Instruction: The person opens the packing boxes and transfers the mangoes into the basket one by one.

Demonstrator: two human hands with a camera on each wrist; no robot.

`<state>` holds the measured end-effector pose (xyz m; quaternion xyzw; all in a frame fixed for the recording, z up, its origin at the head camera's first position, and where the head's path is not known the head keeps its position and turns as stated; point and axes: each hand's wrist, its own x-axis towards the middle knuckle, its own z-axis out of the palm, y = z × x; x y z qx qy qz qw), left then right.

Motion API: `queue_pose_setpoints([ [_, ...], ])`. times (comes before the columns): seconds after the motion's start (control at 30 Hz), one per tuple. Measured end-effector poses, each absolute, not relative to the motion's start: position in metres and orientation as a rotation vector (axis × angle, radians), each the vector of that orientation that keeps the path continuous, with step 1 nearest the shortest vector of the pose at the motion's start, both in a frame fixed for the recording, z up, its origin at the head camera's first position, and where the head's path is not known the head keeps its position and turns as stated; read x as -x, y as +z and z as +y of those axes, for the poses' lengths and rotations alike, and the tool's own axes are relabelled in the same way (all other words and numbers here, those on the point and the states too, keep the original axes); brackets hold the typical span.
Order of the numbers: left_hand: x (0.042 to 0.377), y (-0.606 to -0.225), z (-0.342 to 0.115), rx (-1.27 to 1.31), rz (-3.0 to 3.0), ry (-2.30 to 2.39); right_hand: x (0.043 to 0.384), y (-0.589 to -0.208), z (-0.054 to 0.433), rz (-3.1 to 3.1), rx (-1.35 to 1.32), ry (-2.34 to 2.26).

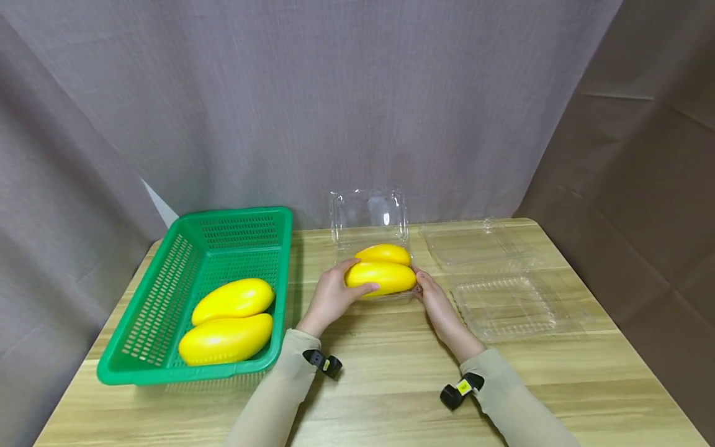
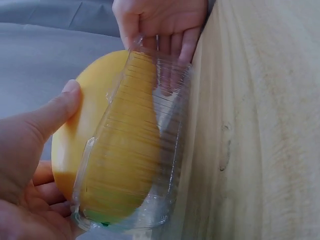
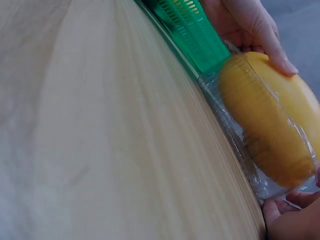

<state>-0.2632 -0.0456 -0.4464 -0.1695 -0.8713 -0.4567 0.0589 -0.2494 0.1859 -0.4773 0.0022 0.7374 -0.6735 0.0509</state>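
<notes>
Two yellow mangoes lie side by side in a clear plastic clamshell box [image 2: 170,127], whose lid [image 1: 368,217] stands raised at the back. My left hand [image 1: 335,292] grips the nearer mango [image 1: 382,277] at its left end, thumb on its front and fingers curled round the end. Behind it the farther mango [image 1: 385,253] shows only its upper part. At the right end of the box, my right hand [image 1: 438,307] holds the plastic corner, fingers reaching beneath it in the left wrist view. The nearer mango bulges above the box's rim.
Left of the hands stands a green plastic basket [image 1: 286,273] with two more mangoes [image 1: 226,338] in its near part. Another clear clamshell box [image 1: 508,307] lies opened flat on the right of the wooden table [image 1: 385,391]. A grey curtain [image 1: 357,112] hangs behind.
</notes>
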Motion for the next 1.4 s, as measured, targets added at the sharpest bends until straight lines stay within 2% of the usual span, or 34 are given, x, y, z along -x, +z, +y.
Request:
queue_pose_setpoints([
  [0.23, 0.266, -0.445, -0.048, 0.393, -2.541, -1.556, 0.25, -0.48, 0.189, 2.275, 0.006, -2.029],
  [0.8, 0.26, -0.43, -0.025, 0.407, -2.395, -1.508, 0.249, -0.48, 0.189, 2.305, 0.006, -1.988],
  [1.07, 0.254, -0.394, -0.009, 0.496, -2.305, -1.467, 0.249, -0.482, 0.189, 2.322, 0.047, -1.972],
  [1.4, 0.252, -0.329, 0.001, 0.557, -2.189, -1.42, 0.249, -0.481, 0.188, 2.33, 0.032, -1.977],
])
